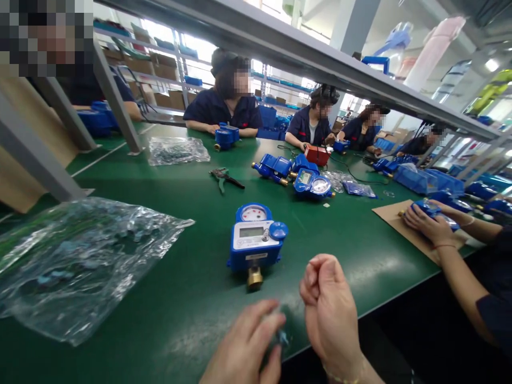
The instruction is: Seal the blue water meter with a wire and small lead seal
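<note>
My left hand (250,344), blurred, is at the near table edge with its fingers curled. A small bluish plastic piece (283,337) shows at its fingertips, seemingly pinched there; its exact kind is too smeared to tell. To its right, my right hand (332,309) is raised with the fingers pressed together, and whatever they may hold is hidden. Just beyond both hands, apart from them, a blue water meter (256,245) stands on the green table (172,298). It has a grey display, a round dial, a blue cap and a brass fitting facing me.
At left lies a clear plastic bag (100,256) of small bluish pieces. Green-handled pliers (224,178) and more blue meters (308,181) are farther back. A co-worker's hands (430,224) hold a meter over cardboard (400,218) at right. A metal shelf frame (256,32) crosses above; several people sit opposite.
</note>
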Tool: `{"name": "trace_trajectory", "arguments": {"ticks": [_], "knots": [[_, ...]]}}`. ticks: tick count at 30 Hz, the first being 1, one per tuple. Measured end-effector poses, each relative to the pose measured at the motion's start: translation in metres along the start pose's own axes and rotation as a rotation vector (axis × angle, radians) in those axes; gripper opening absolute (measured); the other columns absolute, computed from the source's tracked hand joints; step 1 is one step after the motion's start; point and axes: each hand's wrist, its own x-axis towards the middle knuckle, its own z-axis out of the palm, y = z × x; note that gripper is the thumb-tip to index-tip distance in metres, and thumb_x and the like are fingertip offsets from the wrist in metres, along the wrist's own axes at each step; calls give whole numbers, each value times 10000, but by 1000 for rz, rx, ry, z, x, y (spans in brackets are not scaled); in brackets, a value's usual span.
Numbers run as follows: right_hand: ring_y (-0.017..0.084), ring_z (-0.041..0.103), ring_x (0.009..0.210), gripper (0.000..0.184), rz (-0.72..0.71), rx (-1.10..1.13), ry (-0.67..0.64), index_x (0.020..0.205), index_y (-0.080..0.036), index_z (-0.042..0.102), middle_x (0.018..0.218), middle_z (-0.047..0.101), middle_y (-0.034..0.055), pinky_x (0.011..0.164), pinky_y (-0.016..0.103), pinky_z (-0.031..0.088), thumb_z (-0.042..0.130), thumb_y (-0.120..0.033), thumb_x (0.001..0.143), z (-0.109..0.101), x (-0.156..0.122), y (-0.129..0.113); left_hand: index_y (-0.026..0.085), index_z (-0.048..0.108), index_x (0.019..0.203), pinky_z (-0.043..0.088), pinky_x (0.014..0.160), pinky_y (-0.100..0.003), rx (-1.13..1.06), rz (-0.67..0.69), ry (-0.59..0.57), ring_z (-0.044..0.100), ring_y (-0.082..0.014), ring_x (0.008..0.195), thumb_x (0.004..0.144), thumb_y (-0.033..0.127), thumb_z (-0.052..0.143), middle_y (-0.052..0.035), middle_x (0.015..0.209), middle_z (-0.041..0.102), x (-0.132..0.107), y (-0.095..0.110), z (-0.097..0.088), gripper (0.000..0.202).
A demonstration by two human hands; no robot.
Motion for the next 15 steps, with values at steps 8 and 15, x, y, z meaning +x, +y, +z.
{"name": "trace_trajectory", "arguments": {"ticks": [8,15], "knots": [[165,495,745,217,-462,-1144,-209,812,-205,658,747,523,22,678,295,380,537,-365,894,-56,43,-22,125,204,1338,288,1080,-553,154,-315,358,170,-380,1336,584,365,815,-227,1418,121,54,-55,13,1000],[170,480,748,234,-564,-1412,-295,775,-190,653,736,507,29,702,310,379,544,-361,893,-53,51,-22,208,284,1282,363,1056,-492,114,-205,268,233,-316,1326,682,218,744,-143,1426,124,56,-67,19,756]]}}
